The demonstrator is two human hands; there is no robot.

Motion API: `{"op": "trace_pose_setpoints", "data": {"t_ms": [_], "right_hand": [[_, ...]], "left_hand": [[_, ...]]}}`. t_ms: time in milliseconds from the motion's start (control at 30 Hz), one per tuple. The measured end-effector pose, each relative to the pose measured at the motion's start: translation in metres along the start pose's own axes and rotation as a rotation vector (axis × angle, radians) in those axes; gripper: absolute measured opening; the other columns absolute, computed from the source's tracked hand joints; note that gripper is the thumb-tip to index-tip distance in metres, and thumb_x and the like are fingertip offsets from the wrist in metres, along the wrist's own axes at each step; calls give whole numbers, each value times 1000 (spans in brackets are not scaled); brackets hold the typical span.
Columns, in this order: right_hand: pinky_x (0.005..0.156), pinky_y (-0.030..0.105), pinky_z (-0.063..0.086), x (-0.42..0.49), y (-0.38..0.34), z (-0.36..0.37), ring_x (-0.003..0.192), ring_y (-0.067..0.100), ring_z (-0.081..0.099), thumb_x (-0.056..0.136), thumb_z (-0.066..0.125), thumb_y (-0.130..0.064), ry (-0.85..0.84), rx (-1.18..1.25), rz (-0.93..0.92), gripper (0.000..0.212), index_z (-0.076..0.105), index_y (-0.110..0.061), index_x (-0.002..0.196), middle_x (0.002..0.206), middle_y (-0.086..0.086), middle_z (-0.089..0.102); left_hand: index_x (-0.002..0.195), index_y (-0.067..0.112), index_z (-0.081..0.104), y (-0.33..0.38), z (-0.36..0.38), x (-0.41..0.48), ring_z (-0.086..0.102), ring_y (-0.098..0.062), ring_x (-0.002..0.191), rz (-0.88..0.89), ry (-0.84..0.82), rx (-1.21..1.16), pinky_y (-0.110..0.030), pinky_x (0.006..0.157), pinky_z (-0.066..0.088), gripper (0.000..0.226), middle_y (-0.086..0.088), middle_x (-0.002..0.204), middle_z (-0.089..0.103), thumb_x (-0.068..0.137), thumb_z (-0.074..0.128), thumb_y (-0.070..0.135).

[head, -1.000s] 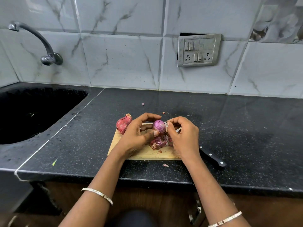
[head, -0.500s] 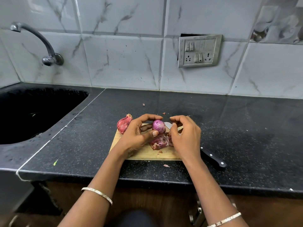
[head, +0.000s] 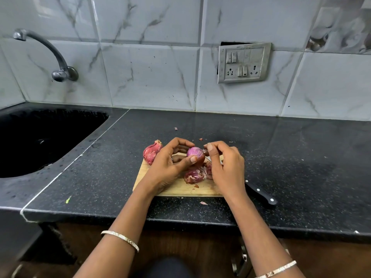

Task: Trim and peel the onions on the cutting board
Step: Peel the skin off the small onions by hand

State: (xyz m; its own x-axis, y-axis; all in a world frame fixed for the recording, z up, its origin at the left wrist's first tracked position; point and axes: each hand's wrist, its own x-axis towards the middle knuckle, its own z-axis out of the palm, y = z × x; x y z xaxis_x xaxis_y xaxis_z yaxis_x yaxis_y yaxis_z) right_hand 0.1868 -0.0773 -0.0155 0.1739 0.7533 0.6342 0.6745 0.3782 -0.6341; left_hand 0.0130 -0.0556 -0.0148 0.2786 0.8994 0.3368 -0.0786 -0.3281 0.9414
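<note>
One head-worn wide view looks forward and down, close over the cutting board (head: 176, 189) on the counter (head: 281, 157)

Soft, even daylight; the tiled wall (head: 148, 73) behind the counter (head: 301, 157) shows pale glare. Faint shadows lie under the hands. Wide-angle bending curves the counter's edges; corners blur slightly.

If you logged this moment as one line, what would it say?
stage: peeling | left hand: holds half-peeled purple onion | right hand: pinches skin | unpeeled red onion: on wooden cutting board | black-handled knife: idle
</note>
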Motion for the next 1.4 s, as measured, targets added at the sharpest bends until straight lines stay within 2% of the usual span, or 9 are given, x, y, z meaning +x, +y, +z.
{"op": "trace_pose_setpoints", "data": {"t_ms": [100, 167, 267, 367, 500, 700, 833, 1133, 1400], "right_hand": [[83, 20, 40, -1, -2, -1, 103, 11, 55, 89, 54, -8, -23, 24, -11, 26, 73, -21, 102, 103, -11, 68], [88, 24, 46, -1, -4, -1, 104, 10, 59, 82, 55, -15, -19, 76, -18, 29, 73, -21, 104, 105, -12, 67], [90, 31, 52, -1, -6, -2, 101, 6, 64, 88, 68, -24, -59, 132, -79, 19, 73, -23, 107, 104, -15, 70], [82, 24, 53, -1, -9, -4, 93, 4, 67, 88, 76, -22, -96, 176, -80, 21, 73, -24, 109, 100, -15, 72], [80, 24, 56, -1, -7, -1, 88, 4, 69, 89, 76, -23, -65, 197, 10, 23, 77, -25, 112, 98, -12, 75], [76, 11, 51, 0, -6, -3, 83, -3, 69, 92, 74, -18, -63, 237, 35, 23, 78, -18, 115, 94, -10, 77], [84, 15, 53, 0, -4, -4, 93, -7, 69, 92, 73, -15, -74, 252, 47, 21, 79, -20, 112, 100, -12, 77], [88, 15, 53, 0, -4, -3, 96, -7, 69, 89, 72, -12, -73, 219, 41, 23, 79, -19, 110, 103, -5, 78], [67, 7, 48, -1, -7, -4, 74, -6, 68, 89, 71, -10, 21, 180, 53, 19, 82, -18, 102, 85, -11, 77]], "left_hand": [[126, 15, 63, 3, 2, 0, 75, -28, 99, 2, -10, -17, -35, 80, 63, 38, -15, 118, 67, 90, 73, 19], [126, 17, 65, 3, 1, 1, 76, -31, 98, 0, -5, -29, -39, 84, 63, 35, -15, 120, 66, 91, 71, 17], [125, 16, 65, 2, 0, 1, 75, -35, 99, -10, -1, -48, -42, 87, 63, 37, -9, 121, 70, 89, 73, 18], [128, 13, 61, 1, -1, 0, 72, -37, 107, -34, -27, -114, -46, 89, 61, 44, -14, 126, 69, 87, 75, 13], [132, 13, 60, -1, -3, 0, 73, -32, 105, -32, -61, -131, -39, 88, 62, 47, -15, 129, 68, 89, 71, -4], [128, 10, 63, -4, -2, 2, 75, -37, 98, -25, -4, -77, -37, 83, 63, 41, -8, 123, 71, 90, 72, -2], [128, 16, 64, -7, -3, 2, 67, -56, 100, -5, 0, -25, -51, 89, 61, 41, -8, 122, 71, 91, 73, 1], [126, 21, 65, -10, -5, 3, 64, -63, 95, 23, -24, 51, -69, 90, 54, 39, -10, 123, 69, 91, 74, 5], [128, 16, 62, -10, -5, 3, 75, -37, 94, 17, -11, 19, -56, 90, 60, 38, -11, 125, 68, 92, 73, 5]]}}
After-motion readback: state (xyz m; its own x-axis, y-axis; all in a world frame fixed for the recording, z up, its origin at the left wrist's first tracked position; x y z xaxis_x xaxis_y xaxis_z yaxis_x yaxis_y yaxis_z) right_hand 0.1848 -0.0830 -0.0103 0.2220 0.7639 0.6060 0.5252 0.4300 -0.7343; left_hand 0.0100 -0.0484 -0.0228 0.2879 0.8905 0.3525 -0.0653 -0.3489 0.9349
